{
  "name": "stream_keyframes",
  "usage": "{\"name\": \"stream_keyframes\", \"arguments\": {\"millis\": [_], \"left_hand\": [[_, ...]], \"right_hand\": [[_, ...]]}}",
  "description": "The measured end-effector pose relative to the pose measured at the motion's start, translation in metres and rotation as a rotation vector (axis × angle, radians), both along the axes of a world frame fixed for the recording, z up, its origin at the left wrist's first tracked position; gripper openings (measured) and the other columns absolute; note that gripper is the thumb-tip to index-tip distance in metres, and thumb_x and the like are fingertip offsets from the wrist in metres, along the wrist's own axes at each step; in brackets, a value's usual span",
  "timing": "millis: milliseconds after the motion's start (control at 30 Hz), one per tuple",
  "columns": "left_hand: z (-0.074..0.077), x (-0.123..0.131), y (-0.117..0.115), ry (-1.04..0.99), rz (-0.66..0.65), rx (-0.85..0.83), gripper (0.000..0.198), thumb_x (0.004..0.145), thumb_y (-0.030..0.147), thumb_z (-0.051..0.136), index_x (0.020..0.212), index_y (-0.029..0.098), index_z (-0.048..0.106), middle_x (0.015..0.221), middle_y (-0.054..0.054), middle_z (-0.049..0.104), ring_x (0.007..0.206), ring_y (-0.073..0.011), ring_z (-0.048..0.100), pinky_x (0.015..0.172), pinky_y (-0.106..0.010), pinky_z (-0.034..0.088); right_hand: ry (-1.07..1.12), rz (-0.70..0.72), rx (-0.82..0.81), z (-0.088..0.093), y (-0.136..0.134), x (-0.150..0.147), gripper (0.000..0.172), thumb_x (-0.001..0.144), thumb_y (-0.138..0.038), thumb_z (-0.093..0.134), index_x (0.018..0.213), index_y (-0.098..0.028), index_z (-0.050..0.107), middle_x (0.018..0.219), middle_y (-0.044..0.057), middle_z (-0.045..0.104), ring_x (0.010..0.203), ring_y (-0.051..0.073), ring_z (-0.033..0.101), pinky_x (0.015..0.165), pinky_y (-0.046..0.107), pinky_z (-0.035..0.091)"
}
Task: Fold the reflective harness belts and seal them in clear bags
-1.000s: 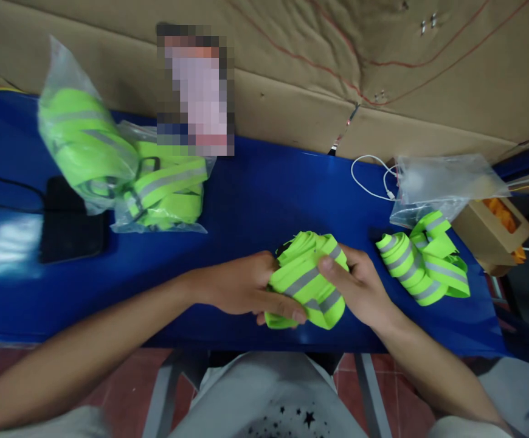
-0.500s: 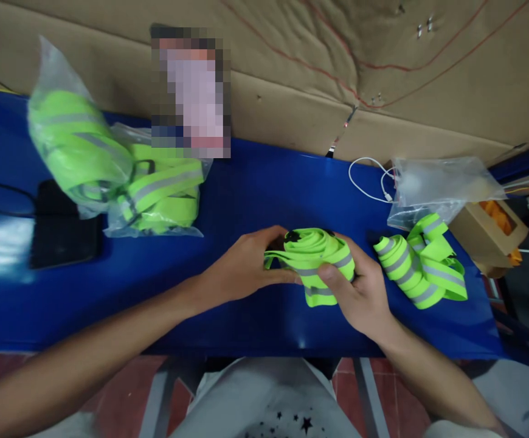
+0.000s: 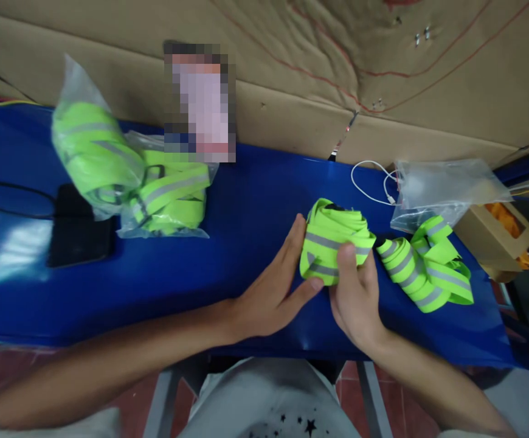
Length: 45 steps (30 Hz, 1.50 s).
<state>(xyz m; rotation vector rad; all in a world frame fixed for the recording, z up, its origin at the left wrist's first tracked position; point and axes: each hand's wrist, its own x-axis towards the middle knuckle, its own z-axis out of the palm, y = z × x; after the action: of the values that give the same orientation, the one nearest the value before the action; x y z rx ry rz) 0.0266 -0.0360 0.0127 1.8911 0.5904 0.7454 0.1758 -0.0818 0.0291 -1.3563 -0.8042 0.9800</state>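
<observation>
My right hand (image 3: 358, 298) pinches the rolled green strap bundle (image 3: 323, 240), thumb in front; left hand (image 3: 271, 292) open, fingers along its left side, thumb at its lower edge. Bundle's over the bench (image 3: 255, 201), can't tell if touching. Risk: slack right thumb, coils could spring loose; drift right, could snag the neighbouring straps (image 3: 410, 274).

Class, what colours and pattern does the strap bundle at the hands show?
Bright yellow-green with grey stripes; the head view shows the strap bundle best.
</observation>
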Motion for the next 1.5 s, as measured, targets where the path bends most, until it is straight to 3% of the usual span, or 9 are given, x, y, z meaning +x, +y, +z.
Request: {"name": "stream_keyframes", "arguments": {"millis": [267, 400, 500, 700, 900, 1067, 1233, 1367, 1500], "left_hand": [[0.001, 0.0, 0.009, -0.385, -0.061, -0.471, 0.072, 0.094, 0.05, 0.071, 0.154, 0.028, 0.039, 0.152, -0.011, 0.055, 0.141, -0.0295, 0.054, 0.12, -0.043, 0.045], [-0.002, -0.001, 0.009, -0.367, 0.023, -0.399, 0.064, 0.097, 0.055, 0.064, 0.15, 0.025, 0.044, 0.149, -0.012, 0.057, 0.134, -0.028, 0.059, 0.114, -0.04, 0.049], [-0.007, 0.0, 0.008, -0.3, 0.127, -0.279, 0.071, 0.101, 0.051, 0.06, 0.16, 0.026, 0.03, 0.158, -0.014, 0.048, 0.14, -0.027, 0.054, 0.118, -0.041, 0.044], [-0.009, 0.001, 0.013, -0.156, 0.286, 0.123, 0.091, 0.097, 0.062, 0.058, 0.167, 0.026, 0.012, 0.176, -0.016, 0.004, 0.163, -0.0348, 0.005, 0.132, -0.057, 0.014], [-0.001, 0.001, 0.006, -0.374, 0.133, -0.246, 0.073, 0.091, 0.053, 0.073, 0.15, 0.023, 0.041, 0.147, -0.016, 0.059, 0.131, -0.0272, 0.062, 0.113, -0.041, 0.05], [0.001, 0.007, 0.002, -0.446, 0.077, -0.492, 0.071, 0.088, 0.056, 0.075, 0.142, 0.024, 0.044, 0.145, -0.015, 0.062, 0.128, -0.0268, 0.065, 0.106, -0.039, 0.055], [0.001, 0.003, 0.009, -0.416, 0.265, -0.221, 0.085, 0.087, 0.059, 0.076, 0.155, 0.025, 0.037, 0.165, -0.017, 0.038, 0.146, -0.0284, 0.048, 0.118, -0.041, 0.046], [0.005, 0.001, 0.004, -0.485, 0.195, -0.321, 0.069, 0.087, 0.052, 0.079, 0.143, 0.026, 0.049, 0.141, -0.012, 0.065, 0.121, -0.023, 0.069, 0.102, -0.034, 0.057], [0.009, 0.003, -0.005, -0.507, 0.186, -0.486, 0.063, 0.079, 0.048, 0.087, 0.127, 0.023, 0.056, 0.12, -0.008, 0.075, 0.108, -0.0227, 0.074, 0.092, -0.031, 0.059]], "right_hand": [[-0.184, 0.241, 0.153, -0.004, -0.005, 0.006, 0.038, 0.105, -0.055, 0.048, 0.133, -0.03, 0.053, 0.123, 0.006, 0.068, 0.108, 0.02, 0.068, 0.093, 0.034, 0.059], [-0.396, 0.29, 0.269, -0.006, 0.003, 0.013, 0.039, 0.102, -0.052, 0.056, 0.133, -0.027, 0.059, 0.125, 0.007, 0.065, 0.115, 0.023, 0.065, 0.101, 0.038, 0.053], [-0.381, 0.251, 0.252, -0.01, 0.003, 0.008, 0.031, 0.104, -0.043, 0.055, 0.129, -0.025, 0.059, 0.118, 0.006, 0.067, 0.107, 0.02, 0.066, 0.097, 0.035, 0.054], [-0.308, 0.203, 0.24, -0.013, -0.003, -0.009, 0.028, 0.107, -0.042, 0.047, 0.127, -0.024, 0.052, 0.112, 0.008, 0.067, 0.1, 0.021, 0.069, 0.093, 0.036, 0.056], [-0.441, 0.214, 0.29, -0.006, -0.004, -0.003, 0.038, 0.105, -0.055, 0.044, 0.128, -0.027, 0.056, 0.115, 0.01, 0.066, 0.104, 0.025, 0.068, 0.095, 0.041, 0.056], [-0.431, 0.233, 0.204, -0.003, 0.005, 0.006, 0.042, 0.103, -0.06, 0.046, 0.117, -0.025, 0.063, 0.106, 0.008, 0.067, 0.097, 0.023, 0.068, 0.089, 0.037, 0.057], [-0.385, 0.291, 0.212, -0.008, 0.01, 0.005, 0.04, 0.105, -0.058, 0.043, 0.111, -0.023, 0.062, 0.101, 0.006, 0.068, 0.089, 0.02, 0.068, 0.083, 0.034, 0.057], [-0.512, 0.356, 0.267, -0.009, 0.006, 0.007, 0.051, 0.104, -0.066, 0.036, 0.105, -0.022, 0.063, 0.099, 0.008, 0.066, 0.088, 0.022, 0.066, 0.081, 0.038, 0.057], [-0.609, 0.221, 0.342, -0.01, 0.002, 0.005, 0.056, 0.102, -0.069, 0.035, 0.135, -0.029, 0.057, 0.119, 0.01, 0.062, 0.109, 0.027, 0.064, 0.094, 0.046, 0.055]]}}
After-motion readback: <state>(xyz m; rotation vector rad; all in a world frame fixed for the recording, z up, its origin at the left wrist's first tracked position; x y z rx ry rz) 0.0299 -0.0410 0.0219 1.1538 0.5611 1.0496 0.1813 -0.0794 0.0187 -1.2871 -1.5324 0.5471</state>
